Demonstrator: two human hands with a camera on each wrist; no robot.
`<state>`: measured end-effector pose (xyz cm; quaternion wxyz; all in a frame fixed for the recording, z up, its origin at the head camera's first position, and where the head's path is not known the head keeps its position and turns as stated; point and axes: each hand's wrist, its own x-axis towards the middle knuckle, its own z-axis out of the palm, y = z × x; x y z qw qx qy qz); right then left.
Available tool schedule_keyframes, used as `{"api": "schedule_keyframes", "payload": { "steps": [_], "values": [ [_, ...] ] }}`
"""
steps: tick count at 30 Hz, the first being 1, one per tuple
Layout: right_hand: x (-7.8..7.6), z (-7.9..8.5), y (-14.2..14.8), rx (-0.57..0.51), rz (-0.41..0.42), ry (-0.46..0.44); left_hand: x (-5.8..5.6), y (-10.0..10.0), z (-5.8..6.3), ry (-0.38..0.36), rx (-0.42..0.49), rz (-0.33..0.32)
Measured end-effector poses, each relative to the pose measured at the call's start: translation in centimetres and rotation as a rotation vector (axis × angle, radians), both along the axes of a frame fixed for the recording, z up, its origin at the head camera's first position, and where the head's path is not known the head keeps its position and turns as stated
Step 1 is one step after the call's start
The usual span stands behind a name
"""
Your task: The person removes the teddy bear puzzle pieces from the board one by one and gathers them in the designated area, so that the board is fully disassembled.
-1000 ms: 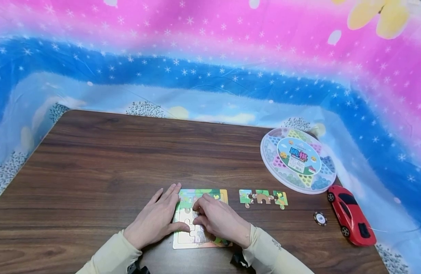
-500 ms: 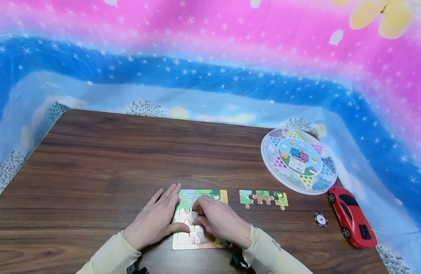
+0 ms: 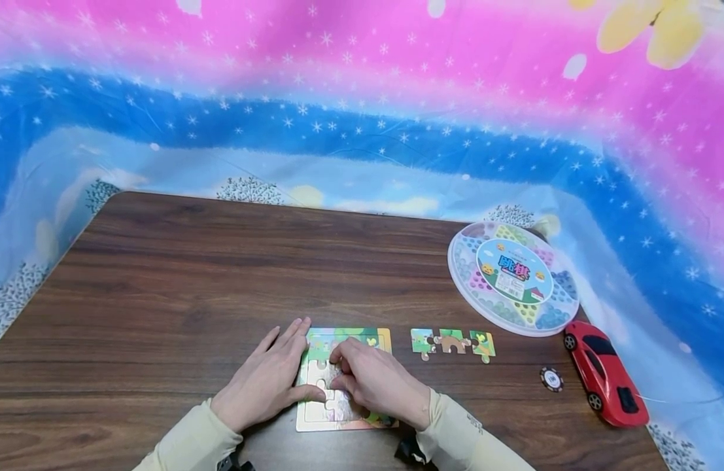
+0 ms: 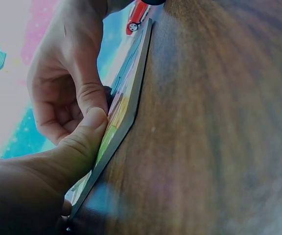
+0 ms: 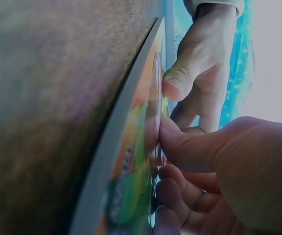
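Note:
A jigsaw puzzle in a flat square frame [image 3: 346, 425] lies near the table's front edge, its lower pieces pale with glare. My left hand [image 3: 261, 379] rests along the frame's left side, fingers straight and thumb on the pieces. Over the middle of the puzzle my right hand [image 3: 379, 383] is curled, thumb and index fingertips pinching at a puzzle piece still in the frame; the hand hides much of it. In the right wrist view the right thumb [image 5: 185, 147] presses against the puzzle surface. To the right of the frame, three loose puzzle pieces [image 3: 452, 341] lie in a row.
A round Chinese checkers box [image 3: 515, 278] lies at the table's back right. A red toy car [image 3: 605, 373] stands at the right edge, with a poker chip [image 3: 552, 379] beside it. A patterned cloth [image 3: 362, 118] hangs behind the wooden table [image 3: 220, 261].
Both hands stay in nearly the same place on the puzzle. The loose pieces have not moved; the head view shifts only slightly.

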<state>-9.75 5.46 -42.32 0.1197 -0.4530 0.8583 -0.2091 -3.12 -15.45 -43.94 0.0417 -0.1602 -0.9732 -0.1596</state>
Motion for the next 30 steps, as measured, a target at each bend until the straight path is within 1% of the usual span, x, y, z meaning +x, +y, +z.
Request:
{"api": "schedule_keyframes", "payload": {
  "steps": [3, 8, 10, 13, 21, 27, 30],
  "values": [
    [0.06, -0.02, 0.01, -0.004, -0.002, 0.000, 0.02, 0.00, -0.02, 0.002, -0.004, 0.001],
    [0.14, 0.03, 0.06, -0.011, 0.014, 0.043, 0.06, 0.02, 0.02, -0.008, -0.007, 0.000],
    [0.14, 0.07, 0.13, -0.022, 0.016, 0.046, 0.07, 0.03, 0.05, -0.012, -0.006, 0.001],
    [0.13, 0.15, 0.22, -0.044, 0.014, 0.030, 0.08, 0.03, 0.06, -0.015, -0.005, 0.004],
    [0.00, 0.43, 0.28, -0.104, 0.014, -0.074, 0.08, 0.07, 0.05, -0.016, 0.001, 0.003],
    [-0.08, 0.65, 0.36, -0.153, 0.047, -0.078, 0.06, 0.03, 0.05, 0.012, -0.005, 0.005],
    [-0.03, 0.67, 0.46, -0.176, 0.058, -0.086, 0.05, 0.03, 0.08, 0.011, -0.002, 0.003]
  ]
}}
